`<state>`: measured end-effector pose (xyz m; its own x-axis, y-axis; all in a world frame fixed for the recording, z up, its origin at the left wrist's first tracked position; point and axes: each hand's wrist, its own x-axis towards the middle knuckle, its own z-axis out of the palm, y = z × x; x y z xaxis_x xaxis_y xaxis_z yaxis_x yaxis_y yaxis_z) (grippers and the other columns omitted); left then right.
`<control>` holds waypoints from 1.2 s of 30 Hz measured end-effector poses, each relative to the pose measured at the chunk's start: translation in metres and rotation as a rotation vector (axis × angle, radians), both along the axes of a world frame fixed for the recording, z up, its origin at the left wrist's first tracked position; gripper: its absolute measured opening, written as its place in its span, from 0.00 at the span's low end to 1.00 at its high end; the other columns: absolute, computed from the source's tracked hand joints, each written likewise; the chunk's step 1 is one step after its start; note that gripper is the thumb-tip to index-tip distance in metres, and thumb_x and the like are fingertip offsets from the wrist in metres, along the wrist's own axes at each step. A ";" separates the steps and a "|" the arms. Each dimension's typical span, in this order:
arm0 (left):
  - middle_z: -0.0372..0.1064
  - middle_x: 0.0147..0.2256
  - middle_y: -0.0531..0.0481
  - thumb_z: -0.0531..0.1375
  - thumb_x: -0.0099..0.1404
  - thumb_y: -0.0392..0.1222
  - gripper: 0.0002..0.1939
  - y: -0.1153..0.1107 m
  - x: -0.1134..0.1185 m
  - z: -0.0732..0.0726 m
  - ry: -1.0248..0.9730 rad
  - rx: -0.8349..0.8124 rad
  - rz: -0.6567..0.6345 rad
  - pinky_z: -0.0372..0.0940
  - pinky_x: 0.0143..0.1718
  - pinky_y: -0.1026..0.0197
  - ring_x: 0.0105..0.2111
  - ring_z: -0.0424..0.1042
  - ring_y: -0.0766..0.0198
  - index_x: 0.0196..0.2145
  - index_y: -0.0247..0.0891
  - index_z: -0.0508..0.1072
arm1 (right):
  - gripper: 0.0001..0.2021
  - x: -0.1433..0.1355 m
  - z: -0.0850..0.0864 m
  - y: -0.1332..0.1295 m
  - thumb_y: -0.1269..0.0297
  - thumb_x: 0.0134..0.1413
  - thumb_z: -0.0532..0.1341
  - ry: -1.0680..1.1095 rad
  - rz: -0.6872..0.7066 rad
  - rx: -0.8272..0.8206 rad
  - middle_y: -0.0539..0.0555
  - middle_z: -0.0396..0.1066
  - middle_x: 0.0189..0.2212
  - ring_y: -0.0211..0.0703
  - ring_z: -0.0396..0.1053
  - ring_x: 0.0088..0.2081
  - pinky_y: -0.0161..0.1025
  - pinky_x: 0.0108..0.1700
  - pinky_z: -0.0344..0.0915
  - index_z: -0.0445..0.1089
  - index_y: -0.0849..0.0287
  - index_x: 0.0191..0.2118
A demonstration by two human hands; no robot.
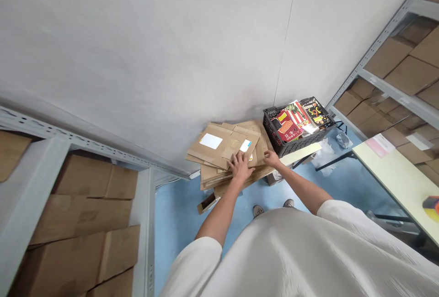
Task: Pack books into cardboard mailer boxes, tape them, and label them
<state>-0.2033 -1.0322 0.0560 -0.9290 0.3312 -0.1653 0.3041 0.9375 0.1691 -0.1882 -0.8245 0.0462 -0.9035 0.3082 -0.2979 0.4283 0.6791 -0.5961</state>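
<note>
A pile of flattened cardboard (212, 144) lies on a table against the wall, its pieces overlapping at odd angles. White labels show on some of them. My left hand (240, 167) rests on the pile with its fingers spread, beside a piece with a white and blue label (245, 145). At the pile's right side, my right hand (272, 159) has its fingers curled at the edge of a brown cardboard sheet (261, 148). The fingertips are small in view, and the exact hold is partly hidden.
A black plastic crate (290, 145) of books stands right of the pile. Shelves of cardboard boxes (82, 217) rise at left, and more shelving (394, 82) at right. A pale table (394, 169) stands at right. An open carton (207, 202) sits below the pile.
</note>
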 end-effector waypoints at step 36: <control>0.52 0.77 0.32 0.53 0.76 0.60 0.39 -0.022 0.005 0.000 0.010 0.003 -0.042 0.41 0.74 0.22 0.78 0.40 0.32 0.78 0.42 0.58 | 0.11 -0.012 0.017 0.003 0.66 0.51 0.68 0.065 -0.285 -0.476 0.53 0.79 0.34 0.42 0.76 0.37 0.34 0.41 0.73 0.79 0.60 0.41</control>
